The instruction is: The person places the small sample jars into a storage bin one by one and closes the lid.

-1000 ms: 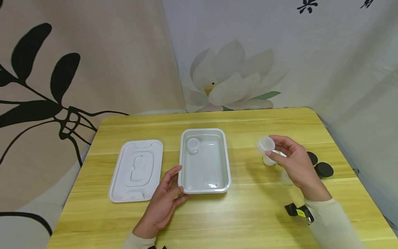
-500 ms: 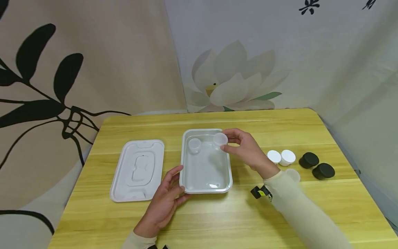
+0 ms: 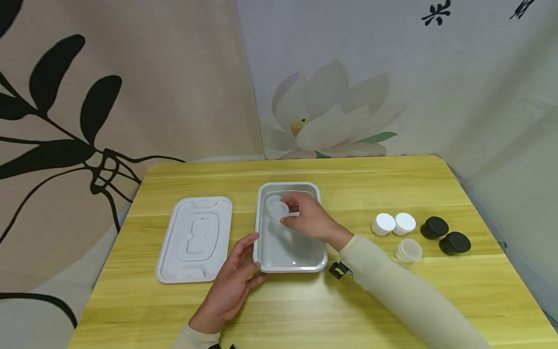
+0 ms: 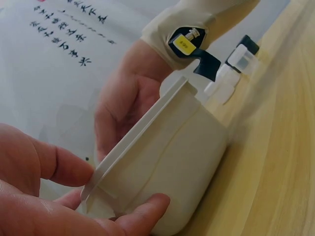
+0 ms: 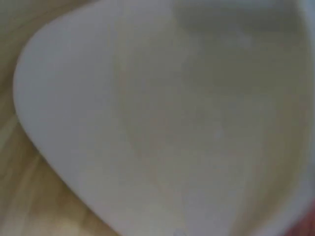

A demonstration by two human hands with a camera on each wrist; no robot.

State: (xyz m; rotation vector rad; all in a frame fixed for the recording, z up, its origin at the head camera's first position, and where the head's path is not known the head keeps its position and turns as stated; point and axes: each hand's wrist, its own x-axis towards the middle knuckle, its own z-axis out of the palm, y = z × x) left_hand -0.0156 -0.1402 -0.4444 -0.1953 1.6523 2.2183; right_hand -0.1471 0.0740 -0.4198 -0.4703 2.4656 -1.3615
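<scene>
A white rectangular tray (image 3: 323, 245) sits mid-table. My right hand (image 3: 285, 213) reaches over its back left part and pinches a small translucent cup (image 3: 277, 209) low inside it. Whether the cup touches the tray floor I cannot tell. My left hand (image 3: 253, 259) grips the tray's front left corner, thumb on the rim and fingers against the outer wall. The left wrist view shows that corner (image 4: 167, 162) between thumb and finger, with the right hand (image 4: 125, 105) beyond it. The right wrist view is a blurred white surface.
A white tray lid (image 3: 194, 238) lies left of the tray. At the right stand two white caps (image 3: 383, 224) (image 3: 405, 223), another translucent cup (image 3: 408, 250) and two black caps (image 3: 434, 227) (image 3: 455, 242). Patterned cloth walls close the table's back and right.
My right hand carried the translucent cup from the table's right side leftward over the tray, then down into its back left part. The left hand stayed on the tray corner.
</scene>
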